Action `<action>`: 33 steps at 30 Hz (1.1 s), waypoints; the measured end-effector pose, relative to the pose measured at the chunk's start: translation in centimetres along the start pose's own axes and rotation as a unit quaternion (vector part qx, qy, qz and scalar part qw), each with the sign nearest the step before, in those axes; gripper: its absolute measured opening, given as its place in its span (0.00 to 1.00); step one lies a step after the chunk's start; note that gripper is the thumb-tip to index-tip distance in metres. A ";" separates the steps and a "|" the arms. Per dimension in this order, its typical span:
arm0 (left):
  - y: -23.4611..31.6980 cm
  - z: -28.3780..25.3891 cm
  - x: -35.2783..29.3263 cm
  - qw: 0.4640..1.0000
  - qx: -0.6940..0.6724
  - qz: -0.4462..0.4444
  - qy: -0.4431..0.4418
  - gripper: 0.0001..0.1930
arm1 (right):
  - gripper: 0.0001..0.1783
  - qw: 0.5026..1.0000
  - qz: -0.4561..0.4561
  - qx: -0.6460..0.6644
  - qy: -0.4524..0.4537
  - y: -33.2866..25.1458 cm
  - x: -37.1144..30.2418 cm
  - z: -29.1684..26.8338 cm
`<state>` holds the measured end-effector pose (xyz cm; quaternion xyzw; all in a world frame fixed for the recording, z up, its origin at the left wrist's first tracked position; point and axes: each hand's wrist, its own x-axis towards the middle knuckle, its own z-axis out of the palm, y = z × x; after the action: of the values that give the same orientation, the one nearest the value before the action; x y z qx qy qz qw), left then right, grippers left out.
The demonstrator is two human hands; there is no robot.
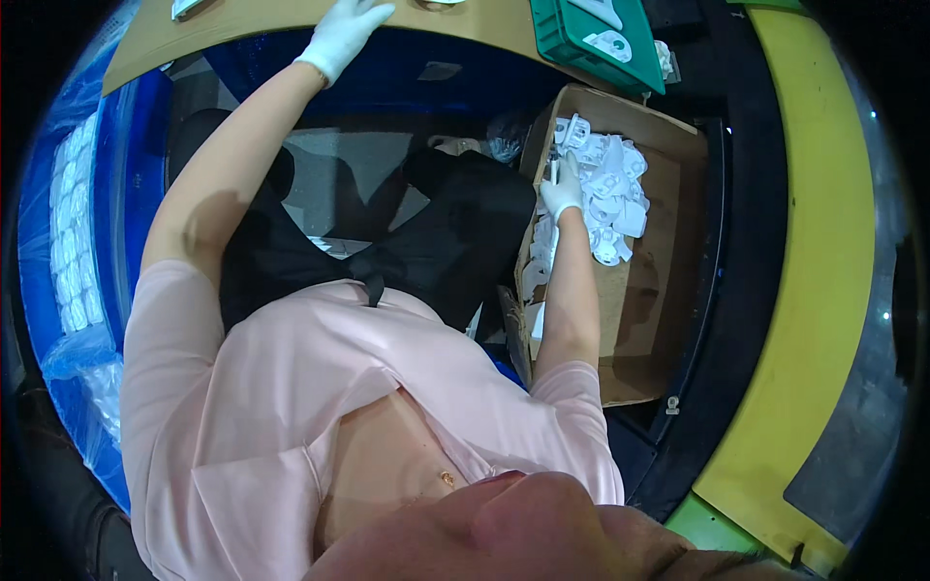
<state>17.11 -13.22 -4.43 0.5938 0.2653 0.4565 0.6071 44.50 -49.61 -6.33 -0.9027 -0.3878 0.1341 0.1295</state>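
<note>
My left hand (341, 41), in a white glove, is over the near edge of the tan tabletop (223, 27). Its fingers are stretched out and nothing shows in them. My right hand (563, 190), also gloved in white, reaches into an open cardboard box (666, 334) on my right. Its fingers are closed at a slim white plastic part (554, 170), whose shape is partly hidden by the glove. Around that hand lies a loose heap of white moulded plastic parts (612, 184), some with round openings.
A green tray (567, 44) with white parts sits at the table's right end. On the left stands a blue bin (108, 194) with rows of wrapped white packs (77, 223). A black frame and a yellow panel (823, 194) run along the far right.
</note>
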 end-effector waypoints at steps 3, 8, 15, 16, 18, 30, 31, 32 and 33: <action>2.5 0.0 -5.6 0.965 0.228 0.066 -0.113 0.28 | 0.37 0.998 0.035 0.054 -0.015 2.1 -0.4 0.0; -0.9 -5.7 -14.7 0.881 0.343 -0.092 -0.313 0.26 | 0.36 0.997 0.040 0.021 -0.059 0.5 1.4 0.0; -0.8 -6.1 -16.1 0.604 0.534 -0.198 -0.558 0.25 | 0.21 0.998 0.040 0.040 -0.015 0.9 -0.2 -1.1; -0.6 -5.8 -15.9 0.632 0.524 -0.183 -0.541 0.25 | 0.20 0.996 0.026 0.081 0.014 2.1 -1.0 -1.0; -0.5 -5.8 -15.7 0.639 0.533 -0.171 -0.529 0.25 | 0.17 0.990 0.089 0.004 0.109 1.8 -2.9 -0.7; 3.3 -3.6 -15.7 0.719 0.369 -0.163 -0.566 0.55 | 0.14 0.788 0.099 0.589 0.146 -19.0 -11.6 -2.8; 4.1 -2.8 -15.6 0.764 0.310 -0.149 -0.546 0.59 | 0.15 0.707 0.018 0.696 0.123 -18.0 -11.2 0.5; 4.4 -2.5 -15.8 0.805 0.252 -0.146 -0.516 0.63 | 0.12 0.709 0.129 0.690 0.074 -20.8 -11.7 1.3; 4.1 -2.2 -16.0 0.858 0.166 -0.098 -0.476 0.66 | 0.10 0.667 0.132 0.733 0.013 -21.6 -11.7 2.9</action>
<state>7.16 -26.59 -4.31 0.8016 0.0723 0.0054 0.5934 21.35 -43.42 -0.12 -0.5604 -0.0396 0.3788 0.7354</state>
